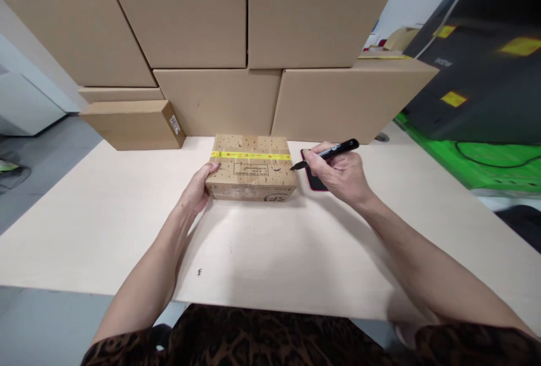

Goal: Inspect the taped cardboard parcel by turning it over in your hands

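Note:
A small cardboard box (252,167) with a yellow tape stripe across its top lies on the pale table (270,242). My left hand (198,188) rests against the box's left end, thumb on the top edge, fingers curled round the side. My right hand (338,175) is closed round a black marker pen (327,154), whose tip points at the box's right edge. Beneath that hand lies a dark phone with a red rim (313,179), partly hidden.
Large plain cardboard boxes (220,98) are stacked against the far side of the table, with a flatter one (133,124) at the left. A black machine (482,56) and a green mat (486,163) are at the right. Grey floor shows at the left.

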Demonstrator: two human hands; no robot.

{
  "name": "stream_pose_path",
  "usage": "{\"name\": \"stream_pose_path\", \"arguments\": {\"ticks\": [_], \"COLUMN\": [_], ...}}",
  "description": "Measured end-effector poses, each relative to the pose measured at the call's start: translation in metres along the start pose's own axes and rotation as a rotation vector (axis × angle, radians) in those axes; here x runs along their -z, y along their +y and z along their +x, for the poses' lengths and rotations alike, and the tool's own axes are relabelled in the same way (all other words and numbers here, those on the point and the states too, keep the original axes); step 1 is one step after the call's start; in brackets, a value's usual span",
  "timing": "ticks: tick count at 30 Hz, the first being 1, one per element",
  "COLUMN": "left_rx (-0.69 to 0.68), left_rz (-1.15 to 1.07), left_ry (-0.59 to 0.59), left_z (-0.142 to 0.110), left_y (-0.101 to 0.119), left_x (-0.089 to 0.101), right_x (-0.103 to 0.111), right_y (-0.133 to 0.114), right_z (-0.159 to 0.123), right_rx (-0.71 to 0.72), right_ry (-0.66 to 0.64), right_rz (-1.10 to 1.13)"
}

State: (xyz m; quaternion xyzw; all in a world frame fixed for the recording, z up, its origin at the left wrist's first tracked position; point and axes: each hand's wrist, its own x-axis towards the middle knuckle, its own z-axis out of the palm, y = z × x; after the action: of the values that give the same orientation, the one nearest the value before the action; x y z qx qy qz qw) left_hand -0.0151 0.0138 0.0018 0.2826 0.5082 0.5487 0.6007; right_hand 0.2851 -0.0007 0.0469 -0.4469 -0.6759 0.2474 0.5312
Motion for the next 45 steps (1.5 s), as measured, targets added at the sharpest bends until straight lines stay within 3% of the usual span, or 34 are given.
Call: {"name": "stream_pose_path", "arguments": {"ticks": [5,7,9,11,15,21,24,28,30,32,35,39,41,45], "left_rx": [-0.009,0.004,0.021,0.028,0.018,-0.015,-0.021,-0.08,-0.132,-0.169,-0.18,-0.207,-0.276,-0.511], "left_rz": [0.003,-0.003,-0.018,-0.033,-0.045,-0.028,-0.015,0.015,0.043,0.062,0.058,0.046,0.064,0.253], "left_ry": [-0.016,-0.014,-0.004,0.017,0.025,-0.023,-0.052,-0.082,-0.101,-0.124,-0.134,0.068,0.136,0.132], "left_z": [-0.002,-0.003,-0.003,-0.002,-0.003,-0.004,-0.002,0.005,0.008,0.01,0.01,0.006,0.002,-0.007], "left_y": [0.002,0.004,0.005,0.005,0.006,0.003,0.001,-0.002,-0.003,-0.004,-0.004,-0.004,-0.005,-0.01], "left_x": [-0.004,-0.006,-0.007,-0.007,-0.007,-0.007,-0.006,-0.001,0.002,0.003,0.003,0.0,-0.001,-0.002], "right_x": [0.02,0.028,0.034,0.035,0.024,0.01,0.015,0.025,0.027,0.025,0.022,0.027,0.033,0.04], "right_y": [0.002,0.008,0.02,0.034,0.057,0.065,0.068,0.072,0.075,0.08,0.091,0.107,0.112,0.116], "right_z": [-0.016,-0.03,-0.046,-0.062,-0.084,-0.091,-0.084,-0.057,-0.039,-0.024,-0.009,0.001,0.004,0.002], "right_rx": [0.052,0.105,0.181,0.255,0.326,0.218,0.089,-0.27,-0.444,-0.55,-0.64,-0.749,-0.789,-0.813], "right_ry": [0.117,0.09,-0.048,-0.265,-0.652,-0.786,-0.679,-0.321,-0.286,-0.331,-0.353,-0.284,-0.217,-0.08], "right_rz": [-0.114,-0.202,-0.286,-0.398,-0.706,-0.718,-0.681,-0.914,-0.98,-1.006,-1.006,-0.887,-0.756,-0.5]}}
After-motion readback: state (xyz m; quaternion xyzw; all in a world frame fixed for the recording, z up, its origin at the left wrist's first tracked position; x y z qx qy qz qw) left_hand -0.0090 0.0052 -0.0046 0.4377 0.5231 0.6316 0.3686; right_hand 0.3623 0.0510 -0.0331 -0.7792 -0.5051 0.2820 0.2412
